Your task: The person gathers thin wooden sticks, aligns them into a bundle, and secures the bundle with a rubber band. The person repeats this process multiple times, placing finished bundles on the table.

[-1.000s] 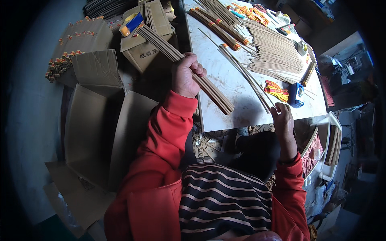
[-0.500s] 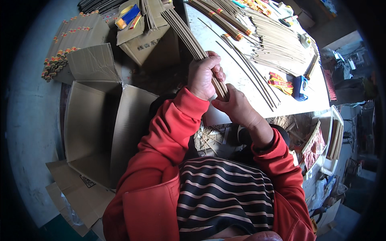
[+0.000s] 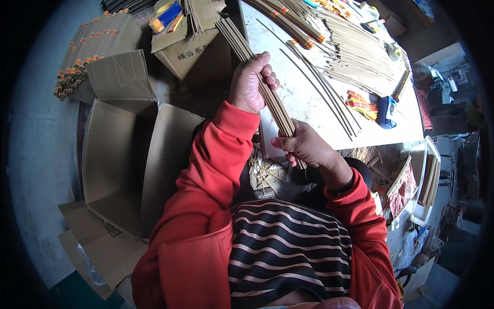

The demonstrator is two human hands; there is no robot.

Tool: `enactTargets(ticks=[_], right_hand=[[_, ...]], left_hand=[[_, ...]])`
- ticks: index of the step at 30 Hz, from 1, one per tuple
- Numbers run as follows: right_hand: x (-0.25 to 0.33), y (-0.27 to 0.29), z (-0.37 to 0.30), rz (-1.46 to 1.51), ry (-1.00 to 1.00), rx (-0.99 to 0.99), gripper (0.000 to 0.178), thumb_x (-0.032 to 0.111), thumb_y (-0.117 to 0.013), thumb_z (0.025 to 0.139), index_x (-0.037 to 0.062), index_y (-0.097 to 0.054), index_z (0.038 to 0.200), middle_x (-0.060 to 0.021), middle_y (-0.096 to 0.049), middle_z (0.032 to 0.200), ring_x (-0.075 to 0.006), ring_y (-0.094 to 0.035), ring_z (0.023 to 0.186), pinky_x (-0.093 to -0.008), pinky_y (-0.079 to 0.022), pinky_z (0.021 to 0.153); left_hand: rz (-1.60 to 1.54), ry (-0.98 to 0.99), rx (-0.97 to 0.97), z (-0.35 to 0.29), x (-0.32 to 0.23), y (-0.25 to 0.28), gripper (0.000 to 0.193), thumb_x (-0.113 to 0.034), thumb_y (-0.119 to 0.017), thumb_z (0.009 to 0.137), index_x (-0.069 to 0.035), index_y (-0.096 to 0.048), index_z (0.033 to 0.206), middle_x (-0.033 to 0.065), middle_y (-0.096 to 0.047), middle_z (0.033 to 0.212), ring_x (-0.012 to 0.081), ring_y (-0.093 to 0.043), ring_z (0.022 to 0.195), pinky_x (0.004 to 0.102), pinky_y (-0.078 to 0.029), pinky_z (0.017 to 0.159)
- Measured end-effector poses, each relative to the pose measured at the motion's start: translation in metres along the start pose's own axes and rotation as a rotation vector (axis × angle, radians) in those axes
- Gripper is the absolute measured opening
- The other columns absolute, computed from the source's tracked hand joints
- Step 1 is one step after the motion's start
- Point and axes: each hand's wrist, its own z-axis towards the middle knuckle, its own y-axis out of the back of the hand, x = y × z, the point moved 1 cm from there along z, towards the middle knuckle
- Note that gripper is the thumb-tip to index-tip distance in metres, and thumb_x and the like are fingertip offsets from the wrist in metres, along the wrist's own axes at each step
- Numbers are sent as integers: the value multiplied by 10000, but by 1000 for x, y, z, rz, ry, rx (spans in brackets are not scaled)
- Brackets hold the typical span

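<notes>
A slim bundle of brown incense sticks (image 3: pixel 276 106) slants across the near left corner of the white table, its far end up and to the left. My left hand (image 3: pixel 253 82) is wrapped round the bundle's upper middle. Lower down, my right hand (image 3: pixel 304 144) grips it near its near end, which pokes out below the fingers. On the table to the right lie several loose dark sticks (image 3: pixel 321 85) and a wide spread of paler incense sticks (image 3: pixel 355 54). Red and yellow paper bands (image 3: pixel 362 104) lie beside a blue tape dispenser (image 3: pixel 386 112).
An open cardboard box (image 3: pixel 121 159) stands at my left. Behind it are stacked banded bundles (image 3: pixel 92 49) and a closed carton (image 3: pixel 193 54) with a blue and yellow tool on top. Banded bundles (image 3: pixel 290 23) lie at the table's far side. Broken sticks (image 3: pixel 265 175) litter the space below the table edge.
My hands have moved apart along the bundle: the left up and slightly left, the right a little down. More of the bundle shows between them, and its near end now sits lower.
</notes>
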Motion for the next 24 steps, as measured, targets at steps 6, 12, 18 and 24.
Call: enactTargets(ticks=[6, 12, 18, 24], right_hand=[[-17, -4, 11, -366, 136, -262, 192, 127, -609, 815, 21, -453, 853, -15, -481, 555, -90, -478, 414, -225, -371, 369], [-4, -6, -6, 96, -12, 81, 199, 113, -611, 798, -7, -458, 843, -33, -514, 600, -99, -474, 424, -244, -399, 395], [-11, -9, 1, -193, 58, -168, 212, 115, -618, 794, 1, -458, 875, -11, -520, 630, -92, -505, 485, -243, -405, 415], [-11, -7, 7, -71, 237, -51, 257, 140, -647, 760, 8, -461, 877, -36, -542, 669, -117, -531, 538, -252, -434, 484]], left_hand=[[186, -85, -214, -6, 3, -9, 179, -193, -611, 816, -114, -475, 732, -30, -418, 538, 103, -400, 458, 262, -365, 468], [-6, -11, 102, -12, -5, -13, 200, -187, -607, 813, -118, -464, 691, -41, -399, 529, 89, -383, 441, 253, -349, 444], [67, -27, 7, -9, 0, -12, 143, -160, -573, 825, -125, -474, 729, -50, -394, 527, 80, -379, 439, 245, -352, 436], [54, 33, 126, -11, 1, -13, 112, -146, -573, 820, -128, -481, 759, -47, -397, 534, 82, -381, 428, 246, -350, 423]])
